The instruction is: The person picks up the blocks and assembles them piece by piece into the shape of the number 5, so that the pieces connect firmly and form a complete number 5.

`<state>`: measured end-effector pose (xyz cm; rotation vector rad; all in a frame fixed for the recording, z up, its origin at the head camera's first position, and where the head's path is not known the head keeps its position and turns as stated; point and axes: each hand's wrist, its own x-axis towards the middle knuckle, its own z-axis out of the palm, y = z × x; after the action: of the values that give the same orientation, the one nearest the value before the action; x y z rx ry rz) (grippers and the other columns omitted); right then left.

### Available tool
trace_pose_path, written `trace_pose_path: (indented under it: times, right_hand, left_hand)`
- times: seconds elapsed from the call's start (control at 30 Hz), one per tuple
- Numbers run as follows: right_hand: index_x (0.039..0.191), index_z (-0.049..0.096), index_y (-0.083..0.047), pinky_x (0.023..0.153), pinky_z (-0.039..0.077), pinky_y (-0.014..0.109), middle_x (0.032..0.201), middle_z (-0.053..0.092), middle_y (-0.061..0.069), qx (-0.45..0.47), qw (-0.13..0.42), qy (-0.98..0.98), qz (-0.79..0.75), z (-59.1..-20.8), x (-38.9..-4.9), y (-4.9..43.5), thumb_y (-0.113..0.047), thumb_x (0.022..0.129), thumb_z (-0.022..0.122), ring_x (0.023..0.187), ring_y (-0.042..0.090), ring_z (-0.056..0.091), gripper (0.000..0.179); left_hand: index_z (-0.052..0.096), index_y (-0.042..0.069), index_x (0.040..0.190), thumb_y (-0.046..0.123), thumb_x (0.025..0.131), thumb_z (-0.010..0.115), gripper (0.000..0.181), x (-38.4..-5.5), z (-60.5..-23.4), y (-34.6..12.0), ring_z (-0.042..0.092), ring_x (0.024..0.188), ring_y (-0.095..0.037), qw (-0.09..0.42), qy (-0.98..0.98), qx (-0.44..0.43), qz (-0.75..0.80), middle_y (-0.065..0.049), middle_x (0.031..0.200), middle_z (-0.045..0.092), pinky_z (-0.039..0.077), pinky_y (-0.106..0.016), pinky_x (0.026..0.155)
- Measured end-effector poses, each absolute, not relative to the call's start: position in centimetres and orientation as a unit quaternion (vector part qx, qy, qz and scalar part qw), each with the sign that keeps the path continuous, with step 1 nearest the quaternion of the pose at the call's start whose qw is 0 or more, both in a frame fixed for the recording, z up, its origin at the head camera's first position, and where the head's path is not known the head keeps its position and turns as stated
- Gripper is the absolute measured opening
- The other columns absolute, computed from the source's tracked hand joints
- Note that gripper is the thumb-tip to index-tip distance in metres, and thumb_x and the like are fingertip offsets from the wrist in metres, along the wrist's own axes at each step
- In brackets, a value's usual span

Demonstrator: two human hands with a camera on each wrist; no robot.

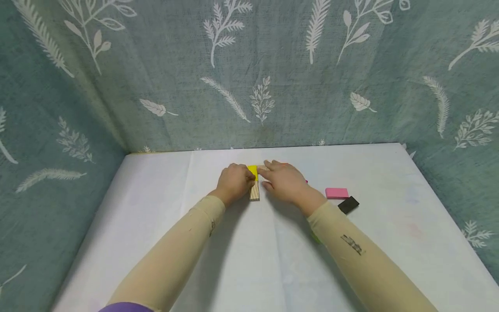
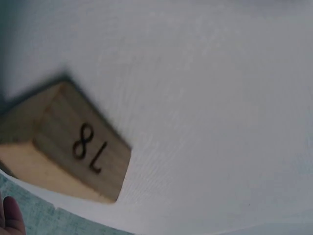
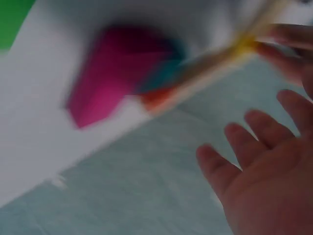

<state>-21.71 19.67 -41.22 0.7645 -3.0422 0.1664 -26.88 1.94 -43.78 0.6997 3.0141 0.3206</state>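
Note:
In the head view my left hand pinches a yellow block with thumb and fingers. A plain wooden block lies just below it; its end, marked with burnt digits, shows large as the wooden block in the left wrist view. Beside it my right hand has its fingers spread, the tips near another plain wooden piece. The right wrist view shows the right hand with fingers apart, and blurred orange, teal and magenta blocks past it.
A pink block and a black block lie right of the right hand. A green piece is mostly hidden under the right forearm. Leaf-patterned cloth hangs behind the white-covered table.

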Motion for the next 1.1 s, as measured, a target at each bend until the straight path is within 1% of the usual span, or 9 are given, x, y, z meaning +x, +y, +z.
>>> trace_pose_path:
  times: [0.1, 0.13, 0.2, 0.4, 0.7, 0.83, 0.93, 1.0, 1.1]
  right_hand:
    - [0.158, 0.035, -0.028, 0.120, 0.027, 0.061, 0.167, 0.024, 0.013, 0.218, -0.074, -0.972, 0.040, -42.0, -23.8, 20.6, -0.037, 0.106, 0.049, 0.152, 0.037, 0.028, 0.054]
    - [0.159, 0.032, -0.031, 0.120, 0.024, 0.063, 0.168, 0.019, 0.013, 0.214, -0.096, -0.971, 0.041, -42.5, -24.2, 20.6, -0.038, 0.107, 0.047, 0.153, 0.038, 0.024, 0.055]
    - [0.160, 0.027, -0.034, 0.120, 0.020, 0.065, 0.169, 0.014, 0.011, 0.208, -0.123, -0.970, 0.038, -43.1, -24.6, 20.4, -0.039, 0.107, 0.045, 0.155, 0.037, 0.020, 0.056]
    - [0.160, 0.027, -0.035, 0.120, 0.022, 0.066, 0.169, 0.018, 0.006, 0.188, -0.130, -0.973, 0.014, -43.6, -25.0, 19.9, -0.037, 0.107, 0.044, 0.155, 0.033, 0.021, 0.055]
    - [0.160, 0.029, -0.032, 0.118, 0.023, 0.068, 0.169, 0.018, 0.009, 0.191, -0.141, -0.971, 0.022, -43.4, -24.9, 19.6, -0.035, 0.108, 0.044, 0.155, 0.035, 0.019, 0.054]
    - [0.159, 0.030, -0.032, 0.118, 0.023, 0.068, 0.169, 0.018, 0.009, 0.193, -0.142, -0.970, 0.030, -43.4, -25.0, 19.6, -0.034, 0.107, 0.045, 0.155, 0.035, 0.019, 0.055]
    - [0.159, 0.030, -0.032, 0.118, 0.023, 0.067, 0.169, 0.019, 0.009, 0.191, -0.143, -0.970, 0.032, -43.5, -25.0, 19.6, -0.033, 0.107, 0.046, 0.155, 0.036, 0.019, 0.055]
    - [0.159, 0.030, -0.032, 0.118, 0.022, 0.068, 0.169, 0.018, 0.009, 0.186, -0.147, -0.971, 0.035, -43.5, -25.0, 19.6, -0.033, 0.107, 0.045, 0.156, 0.035, 0.019, 0.054]
    - [0.159, 0.029, -0.034, 0.118, 0.021, 0.068, 0.169, 0.017, 0.007, 0.177, -0.151, -0.972, 0.036, -43.5, -25.1, 19.5, -0.035, 0.107, 0.044, 0.156, 0.034, 0.017, 0.054]
  left_hand:
    - [0.079, 0.020, 0.112, 0.029, 0.094, 0.073, 0.021, -27.0, -43.8, 2.0, 0.064, 0.108, -0.026, 0.022, 0.970, 0.217, 0.112, 0.001, 0.114, 0.073, 0.052, -0.047, 0.097]
    - [0.079, 0.020, 0.112, 0.029, 0.094, 0.073, 0.021, -27.0, -43.9, 2.0, 0.064, 0.107, -0.026, 0.020, 0.969, 0.217, 0.117, 0.001, 0.113, 0.073, 0.052, -0.047, 0.096]
    - [0.080, 0.020, 0.110, 0.029, 0.093, 0.074, 0.020, -27.0, -44.0, 1.9, 0.065, 0.106, -0.026, 0.013, 0.967, 0.221, 0.125, 0.001, 0.112, 0.074, 0.053, -0.046, 0.095]
    - [0.081, 0.021, 0.104, 0.029, 0.091, 0.076, 0.016, -27.0, -44.1, 1.8, 0.064, 0.103, -0.023, -0.006, 0.966, 0.227, 0.124, 0.003, 0.109, 0.075, 0.053, -0.044, 0.093]
    - [0.081, 0.023, 0.106, 0.031, 0.092, 0.075, 0.017, -27.0, -44.1, 1.7, 0.065, 0.102, -0.023, -0.007, 0.966, 0.236, 0.101, 0.004, 0.110, 0.075, 0.053, -0.043, 0.092]
    - [0.081, 0.024, 0.107, 0.025, 0.095, 0.071, 0.016, -27.0, -43.7, 2.0, 0.064, 0.104, -0.023, -0.015, 0.966, 0.250, 0.057, 0.003, 0.109, 0.075, 0.053, -0.043, 0.088]
    - [0.081, 0.025, 0.109, 0.020, 0.098, 0.066, 0.019, -26.8, -43.5, 2.3, 0.063, 0.107, -0.023, -0.029, 0.966, 0.257, 0.029, 0.002, 0.110, 0.076, 0.053, -0.044, 0.087]
    - [0.080, 0.023, 0.110, 0.021, 0.099, 0.065, 0.019, -26.6, -43.3, 2.3, 0.064, 0.109, -0.023, -0.042, 0.966, 0.251, 0.049, 0.002, 0.112, 0.076, 0.053, -0.044, 0.089]
    - [0.079, 0.018, 0.112, 0.022, 0.099, 0.066, 0.019, -26.2, -42.3, 1.5, 0.067, 0.109, -0.024, -0.061, 0.961, 0.232, 0.139, 0.001, 0.113, 0.076, 0.054, -0.044, 0.093]
